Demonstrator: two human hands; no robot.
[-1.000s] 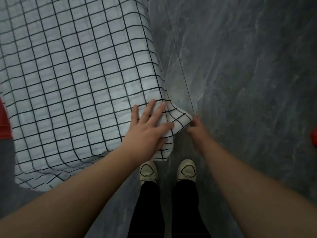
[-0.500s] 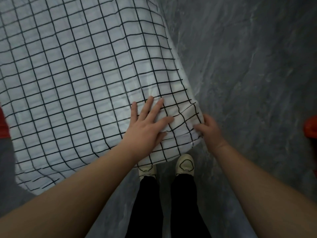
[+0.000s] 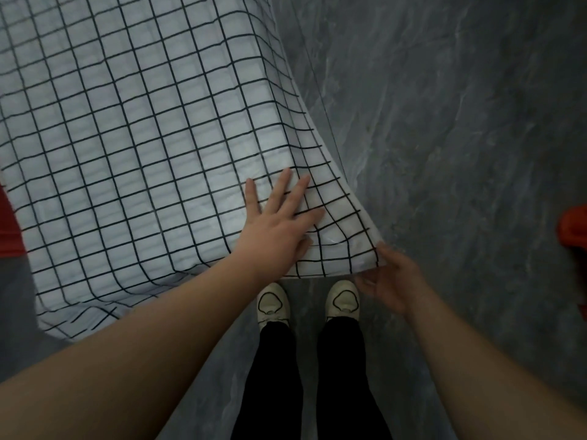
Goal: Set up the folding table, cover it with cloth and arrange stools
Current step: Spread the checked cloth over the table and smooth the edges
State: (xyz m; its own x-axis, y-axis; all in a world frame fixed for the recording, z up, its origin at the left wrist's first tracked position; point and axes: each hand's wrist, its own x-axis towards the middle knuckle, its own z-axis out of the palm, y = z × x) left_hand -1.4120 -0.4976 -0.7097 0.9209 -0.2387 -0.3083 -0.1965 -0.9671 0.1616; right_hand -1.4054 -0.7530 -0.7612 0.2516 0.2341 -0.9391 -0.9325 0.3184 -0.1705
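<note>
- A grey marbled floor (image 3: 444,122) fills the right half of the view and shows beneath the hanging hem.
- At the far left edge is a red shape (image 3: 8,227), cut off by the frame; it may be a stool, but I cannot tell.
- The white cloth (image 3: 127,138) with black grid lines lies spread over the worktop, hiding it completely. Its near and right edges droop over the sides.
- The left hand (image 3: 276,227) presses flat on the cloth near the front right corner, fingers (image 3: 282,188) straight and spread apart. This is probably to pin the fabric so that it does not slide while the corner is adjusted.
- Two pale shoes (image 3: 273,304) stand just below the hem.
- The right hand (image 3: 390,277) is at the cloth's corner, thumb on top and fingers curled underneath, apparently pinching it to draw the corner out and down.
- Another red shape (image 3: 573,227) sits at the right edge.
- The covering looks nearly done; the stools are not yet arranged.
</note>
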